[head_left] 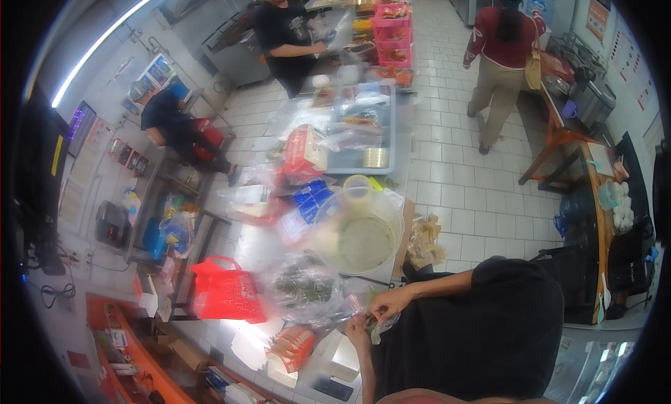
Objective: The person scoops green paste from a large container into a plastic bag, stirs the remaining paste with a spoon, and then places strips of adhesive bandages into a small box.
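Observation:
Close together in front of my black shirt, both hands have their fingers pinched. My right hand [391,305] and my left hand [358,330] grip a small, crumpled, greyish-green see-through bag [381,328]; its contents are too small to make out. Just left of them lies a large clear plastic bag [304,285] with dark green leaves inside. Beyond it stands a big translucent tub [367,243] with pale, cloudy contents, and a clear jug [358,189] sits at its far rim.
A red carry bag [225,290], an orange-and-white packet [291,347] and a phone [333,388] lie around the table. Farther off are a blue-grey tray [360,168] and stacked pink baskets [393,33]. Three other people are in the room. Crumpled brown paper [425,242] is beside the tub.

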A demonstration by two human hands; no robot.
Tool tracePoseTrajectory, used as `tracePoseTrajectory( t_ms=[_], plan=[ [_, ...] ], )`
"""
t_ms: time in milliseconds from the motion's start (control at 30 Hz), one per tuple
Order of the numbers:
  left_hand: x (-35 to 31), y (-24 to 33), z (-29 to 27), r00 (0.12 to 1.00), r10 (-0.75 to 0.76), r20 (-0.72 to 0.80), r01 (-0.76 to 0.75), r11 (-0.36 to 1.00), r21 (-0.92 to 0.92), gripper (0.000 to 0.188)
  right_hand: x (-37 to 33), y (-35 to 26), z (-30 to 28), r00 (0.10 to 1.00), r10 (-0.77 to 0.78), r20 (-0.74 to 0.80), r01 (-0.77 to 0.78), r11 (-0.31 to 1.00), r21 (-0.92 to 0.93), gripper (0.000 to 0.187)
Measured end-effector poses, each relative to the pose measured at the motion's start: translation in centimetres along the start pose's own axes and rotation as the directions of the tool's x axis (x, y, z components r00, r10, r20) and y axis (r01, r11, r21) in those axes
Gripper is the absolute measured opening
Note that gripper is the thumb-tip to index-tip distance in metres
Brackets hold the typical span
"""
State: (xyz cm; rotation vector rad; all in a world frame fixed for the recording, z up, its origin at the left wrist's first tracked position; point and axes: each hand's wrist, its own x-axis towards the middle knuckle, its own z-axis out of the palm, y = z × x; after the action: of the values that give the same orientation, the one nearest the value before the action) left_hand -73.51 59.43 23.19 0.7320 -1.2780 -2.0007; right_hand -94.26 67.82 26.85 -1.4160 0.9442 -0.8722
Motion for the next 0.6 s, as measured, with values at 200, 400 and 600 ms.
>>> tracePoseTrajectory(
  t_ms=[200, 400, 600],
  plan=[
    [-0.3, 4.0, 1.1, 0.993, -0.037, 0.114, 0.000, 0.951, 0.309, 0.030, 0.1, -0.4, -0.2, 0.997, 0.070, -0.044, -0.071, 0.997, -0.042, 0.021],
    [-0.6, 11.7, 4.1, 0.868, 0.028, 0.497, -0.461, 0.421, 0.781, 0.048, 0.3, -0.2, -0.3, 0.991, 0.046, -0.125, -0.063, 0.989, -0.137, 0.019],
    [-1.4, 10.2, 3.0, 0.884, 0.012, 0.468, -0.462, 0.185, 0.868, 0.040, 2.0, 1.0, -0.2, 0.972, -0.187, -0.145, 0.166, 0.976, -0.143, 0.011]
  ],
)
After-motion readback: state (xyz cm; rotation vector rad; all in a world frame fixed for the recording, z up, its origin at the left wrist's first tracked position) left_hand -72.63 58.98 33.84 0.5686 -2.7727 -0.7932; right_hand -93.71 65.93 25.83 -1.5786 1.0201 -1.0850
